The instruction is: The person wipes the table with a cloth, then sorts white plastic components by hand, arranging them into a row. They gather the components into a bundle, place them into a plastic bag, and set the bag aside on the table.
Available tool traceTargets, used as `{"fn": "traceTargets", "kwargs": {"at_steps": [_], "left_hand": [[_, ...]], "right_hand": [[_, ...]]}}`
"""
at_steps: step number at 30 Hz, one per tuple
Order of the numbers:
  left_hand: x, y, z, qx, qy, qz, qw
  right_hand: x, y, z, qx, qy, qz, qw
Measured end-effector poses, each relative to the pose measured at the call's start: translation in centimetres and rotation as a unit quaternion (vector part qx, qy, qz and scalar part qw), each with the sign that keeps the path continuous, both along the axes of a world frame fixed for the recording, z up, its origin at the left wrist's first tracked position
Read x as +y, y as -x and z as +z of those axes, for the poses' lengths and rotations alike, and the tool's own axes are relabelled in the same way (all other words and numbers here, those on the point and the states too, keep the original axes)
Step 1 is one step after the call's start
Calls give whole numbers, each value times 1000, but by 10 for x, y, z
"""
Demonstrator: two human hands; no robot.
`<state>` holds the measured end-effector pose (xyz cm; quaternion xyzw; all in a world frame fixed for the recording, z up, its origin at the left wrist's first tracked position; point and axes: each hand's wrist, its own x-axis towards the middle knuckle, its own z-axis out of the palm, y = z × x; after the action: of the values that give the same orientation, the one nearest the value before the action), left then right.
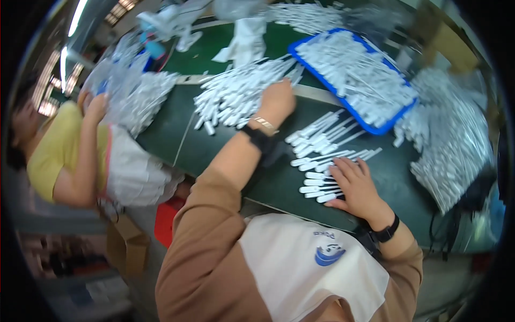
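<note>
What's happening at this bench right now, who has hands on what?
A person works at a dark green table covered in small white plastic sticks. Their left hand reaches into a loose pile of sticks. Their right hand lies flat on a neat row of sticks near the table edge. A blue tray holds more. A co-worker in yellow handles another pile at the left.

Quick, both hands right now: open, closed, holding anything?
Left hand: reaching into the pile of white sticks; fingers hidden, grip cannot be told.
Right hand: open, flat on the row of white sticks, holding nothing.
</note>
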<state>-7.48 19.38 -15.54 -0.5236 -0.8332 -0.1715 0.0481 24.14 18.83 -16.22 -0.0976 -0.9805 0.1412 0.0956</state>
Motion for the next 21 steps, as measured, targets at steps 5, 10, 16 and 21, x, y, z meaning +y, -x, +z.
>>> {"fn": "traceTargets", "kwargs": {"at_steps": [5, 10, 16, 21], "left_hand": [[-12, 7, -2, 5, 63, 13, 998], [-16, 3, 3, 19, 103, 36, 994], [-31, 20, 8, 5, 87, 26, 996], [-54, -4, 41, -178, 80, -24, 980]], "right_hand": [[-1, -4, 2, -4, 7, -16, 1000], [-1, -7, 1, -10, 9, -16, 1000], [-3, -8, -2, -3, 6, -12, 1000], [-1, -7, -4, -1, 10, -13, 1000]]}}
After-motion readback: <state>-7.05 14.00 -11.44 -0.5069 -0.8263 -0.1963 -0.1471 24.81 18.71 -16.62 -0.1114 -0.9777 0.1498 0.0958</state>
